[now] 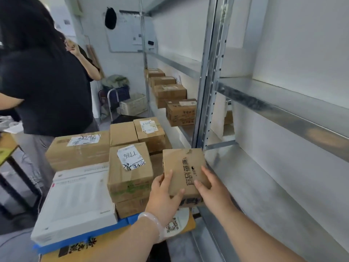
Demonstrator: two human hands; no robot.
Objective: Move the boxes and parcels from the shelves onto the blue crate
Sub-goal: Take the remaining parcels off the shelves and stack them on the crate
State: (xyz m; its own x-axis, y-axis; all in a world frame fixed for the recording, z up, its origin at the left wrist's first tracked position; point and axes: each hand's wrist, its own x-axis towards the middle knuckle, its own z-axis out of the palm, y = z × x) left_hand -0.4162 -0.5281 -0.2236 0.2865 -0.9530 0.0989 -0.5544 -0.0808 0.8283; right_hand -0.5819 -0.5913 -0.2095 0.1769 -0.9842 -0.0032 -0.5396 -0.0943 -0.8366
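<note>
The left hand (166, 197) and right hand (211, 190) each clasp a near corner of the small box (184, 167), sharing its weight between the shelf (255, 186) edge and the blue crate (81, 240).

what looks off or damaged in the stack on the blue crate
The label on the 7786 box is wrinkled, its lower edge ragged. The small box, gripped by the left hand and right hand, is tilted, not yet set down. Nothing looks spilled.
</note>
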